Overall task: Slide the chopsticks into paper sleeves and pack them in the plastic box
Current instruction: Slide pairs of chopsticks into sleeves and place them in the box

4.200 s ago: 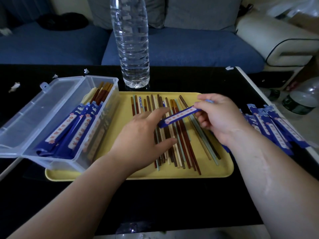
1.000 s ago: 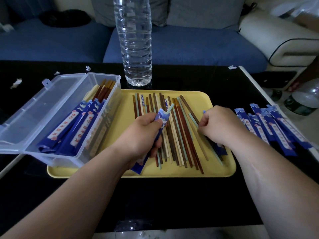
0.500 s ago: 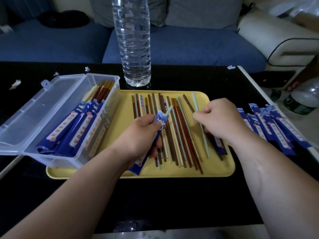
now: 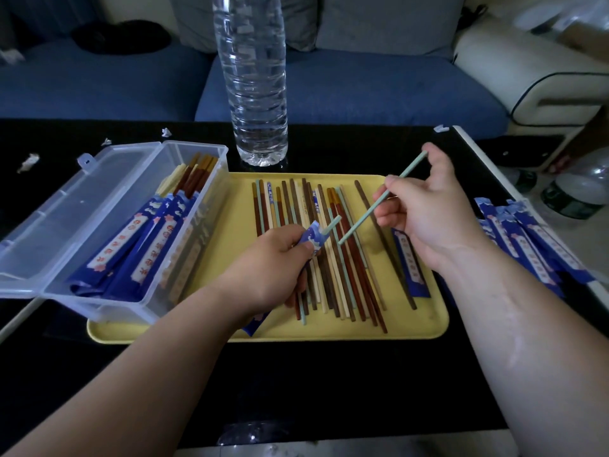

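Note:
My left hand [image 4: 273, 268] grips a blue paper sleeve [image 4: 311, 238] over the yellow tray [image 4: 425, 328]; a light green chopstick tip [image 4: 332, 224] sticks out of its mouth. My right hand [image 4: 425, 209] pinches a second light green chopstick [image 4: 359, 222], raised and slanted, its lower tip close to the sleeve's mouth. Several loose chopsticks [image 4: 333, 275] in brown, cream and green lie on the tray. The clear plastic box [image 4: 99, 225] stands open on the left, holding several sleeved pairs [image 4: 138, 245].
A tall water bottle [image 4: 253, 77] stands just behind the tray. One empty sleeve [image 4: 410, 265] lies on the tray's right side, and a pile of empty sleeves [image 4: 534, 245] lies on the black table near its right edge. A blue sofa runs behind.
My right hand has lifted the green chopstick off the tray and tilted it toward the sleeve in my left hand. My left hand has stayed put, gripping the sleeve.

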